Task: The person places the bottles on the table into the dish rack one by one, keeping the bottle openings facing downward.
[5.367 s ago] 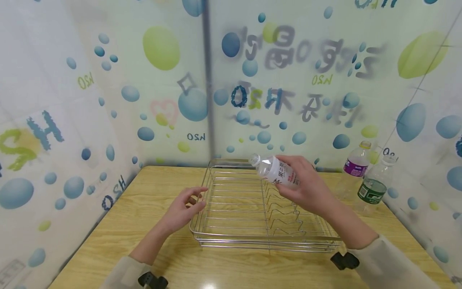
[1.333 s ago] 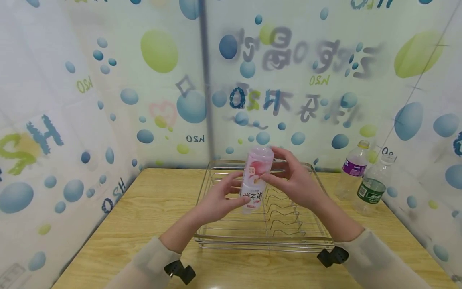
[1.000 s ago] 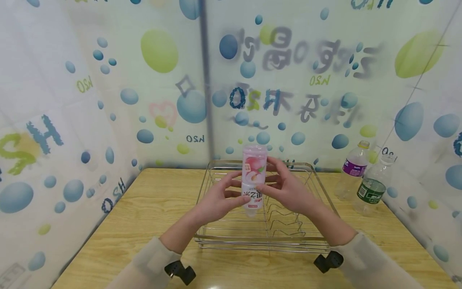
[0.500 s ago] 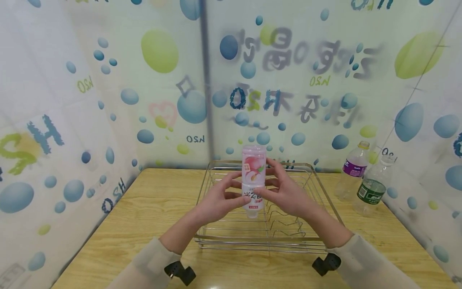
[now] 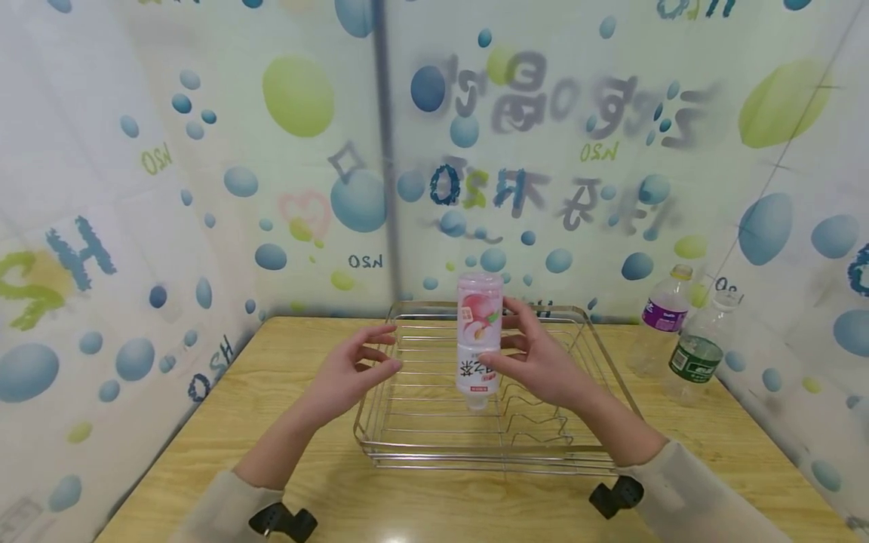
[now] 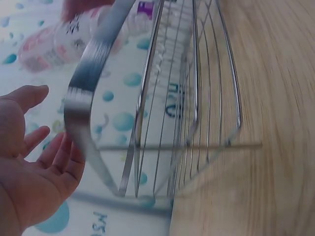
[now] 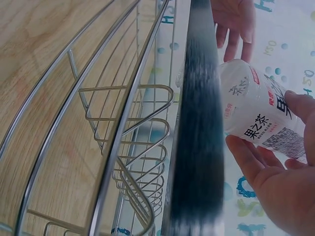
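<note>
A plastic bottle (image 5: 479, 324) with a pink peach label is held upside down, its neck pointing down over the wire dish rack (image 5: 441, 458). My right hand (image 5: 543, 362) grips it from the right side, thumb across the front. The label's lettering shows close up on the bottle (image 7: 268, 110) in the right wrist view. Left of the bottle, apart from it, my left hand (image 5: 349, 377) is at the rack's left rim with fingers loosely bent and nothing in them. In the left wrist view, that hand (image 6: 34, 167) is beside the rack's metal band (image 6: 81, 108).
Two clear plastic bottles stand on the right of the wooden table (image 5: 285, 483): one with a purple label (image 5: 664, 317), one with a green label (image 5: 696, 358). Bent wire dividers (image 5: 536, 422) rise inside the rack's right half. A patterned curtain (image 5: 434, 151) encloses the table.
My left hand has let go of the bottle and moved left to the rack's edge. The right hand keeps the bottle upside down in nearly the same place; earlier it was tilted neck-up.
</note>
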`<state>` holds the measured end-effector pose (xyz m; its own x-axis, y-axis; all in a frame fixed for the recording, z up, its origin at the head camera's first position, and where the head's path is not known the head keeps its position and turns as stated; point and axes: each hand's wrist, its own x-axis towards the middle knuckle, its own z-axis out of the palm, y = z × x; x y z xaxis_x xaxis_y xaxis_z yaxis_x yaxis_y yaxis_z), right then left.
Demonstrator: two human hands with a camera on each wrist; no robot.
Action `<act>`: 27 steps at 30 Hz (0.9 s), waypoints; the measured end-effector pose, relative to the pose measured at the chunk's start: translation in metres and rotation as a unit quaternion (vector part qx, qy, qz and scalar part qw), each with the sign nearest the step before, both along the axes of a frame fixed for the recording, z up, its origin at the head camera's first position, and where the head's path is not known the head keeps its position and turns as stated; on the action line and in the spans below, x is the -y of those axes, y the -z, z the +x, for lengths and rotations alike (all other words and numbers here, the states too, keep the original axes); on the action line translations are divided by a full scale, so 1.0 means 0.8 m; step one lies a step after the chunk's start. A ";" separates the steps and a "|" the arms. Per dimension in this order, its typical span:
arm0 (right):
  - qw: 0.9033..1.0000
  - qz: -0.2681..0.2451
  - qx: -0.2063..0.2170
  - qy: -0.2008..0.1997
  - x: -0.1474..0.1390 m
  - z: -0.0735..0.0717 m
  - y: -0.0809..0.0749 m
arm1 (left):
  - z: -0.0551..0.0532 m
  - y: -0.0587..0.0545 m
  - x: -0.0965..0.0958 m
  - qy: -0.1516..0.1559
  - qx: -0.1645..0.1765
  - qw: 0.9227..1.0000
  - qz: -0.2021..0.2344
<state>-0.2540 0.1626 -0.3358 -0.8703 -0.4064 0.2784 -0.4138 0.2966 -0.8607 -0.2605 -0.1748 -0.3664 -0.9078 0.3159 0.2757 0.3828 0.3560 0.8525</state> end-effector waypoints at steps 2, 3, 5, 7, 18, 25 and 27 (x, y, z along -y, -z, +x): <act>1.000 0.000 0.000 -0.002 0.000 -0.001 0.001 | 0.002 0.003 0.016 -0.026 -0.008 1.000 -0.006; 1.000 0.000 -0.001 -0.003 -0.001 -0.001 0.000 | 0.002 0.006 0.023 -0.036 -0.011 0.999 -0.010; 1.000 0.000 -0.003 -0.001 -0.001 -0.001 0.000 | 0.003 0.013 0.036 -0.053 -0.013 0.998 -0.027; 1.000 -0.001 -0.004 0.000 -0.002 -0.002 -0.001 | 0.004 0.021 0.045 -0.063 -0.004 0.997 -0.044; 1.000 -0.003 -0.010 0.013 -0.003 -0.013 -0.010 | 0.006 0.063 0.038 0.020 0.087 0.996 0.007; 0.999 -0.002 -0.002 0.033 -0.001 -0.026 -0.022 | 0.006 0.070 0.028 0.047 0.108 0.991 0.066; 0.999 -0.006 0.000 0.035 0.001 -0.032 -0.028 | 0.005 0.071 0.025 0.051 0.111 0.989 0.078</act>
<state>-0.2794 0.1615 -0.3133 -0.8968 -0.3408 0.2821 -0.3917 0.3154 -0.8643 -0.2561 -0.1950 -0.4231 -0.9172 0.3778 0.1264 0.2077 0.1827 0.9610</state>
